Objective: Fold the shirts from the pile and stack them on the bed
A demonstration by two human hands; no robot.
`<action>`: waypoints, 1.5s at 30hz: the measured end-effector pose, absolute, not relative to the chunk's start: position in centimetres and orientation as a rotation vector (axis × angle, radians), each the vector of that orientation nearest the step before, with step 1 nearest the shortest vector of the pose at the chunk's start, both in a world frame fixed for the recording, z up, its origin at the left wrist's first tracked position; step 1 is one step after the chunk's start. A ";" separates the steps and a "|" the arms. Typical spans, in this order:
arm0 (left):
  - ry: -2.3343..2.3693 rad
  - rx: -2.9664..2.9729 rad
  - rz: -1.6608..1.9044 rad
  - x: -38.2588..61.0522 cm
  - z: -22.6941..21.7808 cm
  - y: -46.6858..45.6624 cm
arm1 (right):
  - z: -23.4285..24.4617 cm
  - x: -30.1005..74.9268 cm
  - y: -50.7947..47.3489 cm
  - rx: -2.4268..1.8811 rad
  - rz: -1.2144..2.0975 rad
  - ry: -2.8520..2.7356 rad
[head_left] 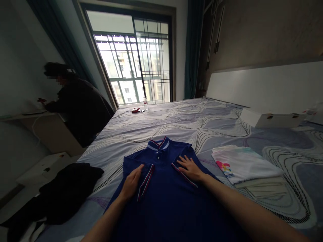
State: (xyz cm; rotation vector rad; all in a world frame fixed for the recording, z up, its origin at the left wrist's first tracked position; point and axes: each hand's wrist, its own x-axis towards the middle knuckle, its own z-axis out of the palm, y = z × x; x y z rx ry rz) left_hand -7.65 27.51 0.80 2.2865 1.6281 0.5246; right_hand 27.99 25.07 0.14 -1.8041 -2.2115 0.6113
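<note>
A dark blue polo shirt (161, 191) lies front up on the bed, its striped collar pointing away from me. Both short sleeves, edged in red and white, are turned inward over the chest. On the left sleeve rests my left hand (132, 181), fingers together and stretched out along the cloth. My right hand (190, 169) lies flat on the other sleeve with its fingers spread. Neither hand grips anything. The shirt's lower part runs out of view at the bottom.
Folded white and beige clothes (248, 166) lie to the right, a black garment (68, 191) to the left. Farther off are a white box (272, 118), a water bottle (145, 103) and a red item (135, 110). Another person (78, 104) stands at a desk (47, 131).
</note>
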 end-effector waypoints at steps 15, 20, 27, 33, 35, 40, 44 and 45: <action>2.504 1.636 0.569 -11.6 0.1 36.4 | -1.5 31.5 34.2 -2.522 0.025 -1.098; 2.340 1.730 0.531 -13.3 -0.7 39.3 | -2.4 33.7 36.9 -2.531 0.095 -1.241; 2.311 1.719 0.643 -13.8 -0.7 39.2 | -2.7 33.4 37.0 -2.501 0.085 -1.285; 2.115 1.897 0.604 -15.5 -1.0 33.9 | -2.0 33.9 32.1 -2.356 0.171 -1.449; 2.114 1.932 0.493 -16.0 -1.1 31.3 | -1.9 34.3 29.4 -2.304 0.235 -1.534; 2.105 2.046 0.275 -16.3 -1.0 24.1 | -2.4 35.3 20.9 -2.268 0.330 -1.704; 2.134 2.117 0.232 -16.2 -0.7 18.0 | -3.2 35.7 14.1 -2.317 0.240 -1.714; 2.153 2.113 0.257 -16.2 -0.6 16.6 | -3.3 35.7 12.6 -2.317 0.207 -1.692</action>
